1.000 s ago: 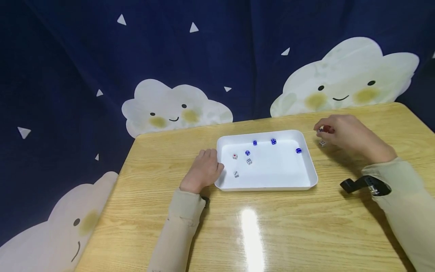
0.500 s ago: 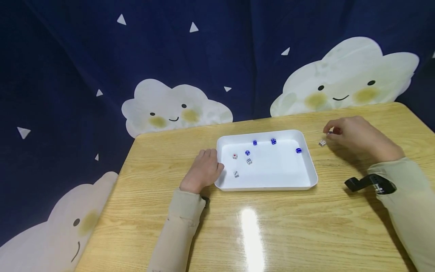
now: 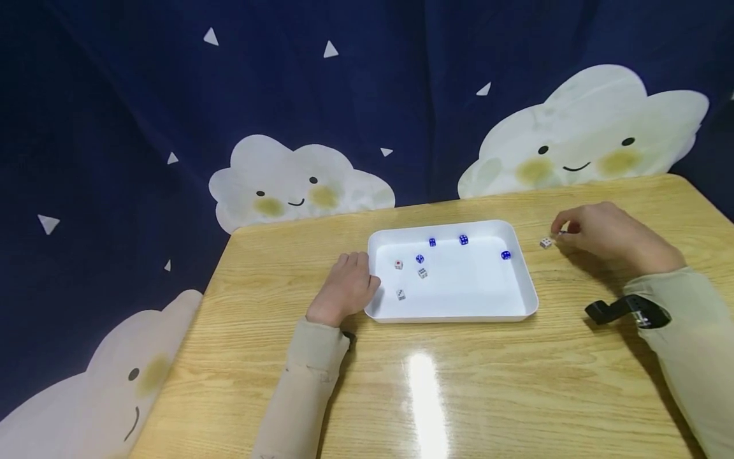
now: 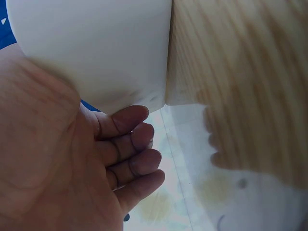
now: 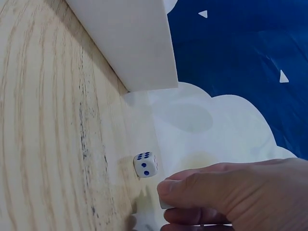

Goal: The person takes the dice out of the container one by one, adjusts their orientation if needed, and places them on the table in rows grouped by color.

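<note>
My left hand (image 3: 345, 288) holds the left rim of a white tray (image 3: 453, 318), thumb over the edge and fingers outside. Its curled fingers (image 4: 139, 163) show against the tray's wall (image 4: 106, 53) in the left wrist view. Inside the tray lie several blue dice, one near the right wall (image 3: 506, 255), and three white dice, one of them with a red dot (image 3: 398, 264). To the tray's right, my right hand (image 3: 613, 236) pinches a small die (image 5: 164, 205), mostly hidden behind the thumb. A white die (image 3: 545, 243) sits on the table beside those fingertips.
A wooden table (image 3: 258, 382) carries the tray, and its far edge meets a dark blue curtain (image 3: 143, 76) printed with smiling clouds. A black strap with a camera (image 3: 627, 310) is on the right wrist.
My right hand has shifted right and slightly nearer, still pinching a die, so the white die on the table shows fully. The left hand and the tray's dice stay put.
</note>
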Motion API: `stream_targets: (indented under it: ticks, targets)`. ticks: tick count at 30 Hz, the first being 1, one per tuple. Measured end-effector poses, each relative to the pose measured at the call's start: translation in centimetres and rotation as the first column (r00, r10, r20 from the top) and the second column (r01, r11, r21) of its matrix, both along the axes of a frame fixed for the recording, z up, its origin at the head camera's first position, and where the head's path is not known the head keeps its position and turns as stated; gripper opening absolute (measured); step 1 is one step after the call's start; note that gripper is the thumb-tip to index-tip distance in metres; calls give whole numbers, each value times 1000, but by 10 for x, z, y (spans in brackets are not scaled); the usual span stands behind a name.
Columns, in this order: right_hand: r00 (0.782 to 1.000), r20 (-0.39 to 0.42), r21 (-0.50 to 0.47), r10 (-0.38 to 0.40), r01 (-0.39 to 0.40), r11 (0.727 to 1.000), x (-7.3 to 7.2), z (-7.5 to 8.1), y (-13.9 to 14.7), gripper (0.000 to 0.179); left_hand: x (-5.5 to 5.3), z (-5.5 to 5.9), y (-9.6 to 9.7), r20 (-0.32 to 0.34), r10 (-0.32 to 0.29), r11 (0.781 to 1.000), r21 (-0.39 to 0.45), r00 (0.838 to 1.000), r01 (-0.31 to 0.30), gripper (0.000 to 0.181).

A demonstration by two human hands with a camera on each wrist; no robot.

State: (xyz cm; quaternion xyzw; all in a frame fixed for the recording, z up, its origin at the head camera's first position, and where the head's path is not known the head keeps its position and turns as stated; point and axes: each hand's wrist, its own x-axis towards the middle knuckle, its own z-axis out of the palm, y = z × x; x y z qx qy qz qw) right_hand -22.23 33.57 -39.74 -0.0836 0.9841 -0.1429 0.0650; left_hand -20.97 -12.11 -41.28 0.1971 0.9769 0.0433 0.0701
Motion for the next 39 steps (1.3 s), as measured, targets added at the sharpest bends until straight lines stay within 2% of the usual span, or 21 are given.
stream_targets:
  ticks: [6,16,26,35,39]
  targets:
    - [999,30,12,-15,14,1000,-3,-2,0,11,1,1,1,-5,2,1000,16,1000,-2,29]
    - [998,60,-5,-24,24,1000,1,0,3,20,0,0,1,-7,-9,1000,7,1000,9,28]
    - [1000,-7,33,-17,17,999,3,14,-8,34,1,1,0,-17,-14,1000,0,1000,14,26]
    - [994,-98,62,45,-39,997,9,33,-35,31,1,2,0,16,14,1000,-9,1000,-14,30]
    - [986,-147,68,77,-68,995,14,39,-46,31,0,1,0,14,2,1000,-15,1000,-2,31]
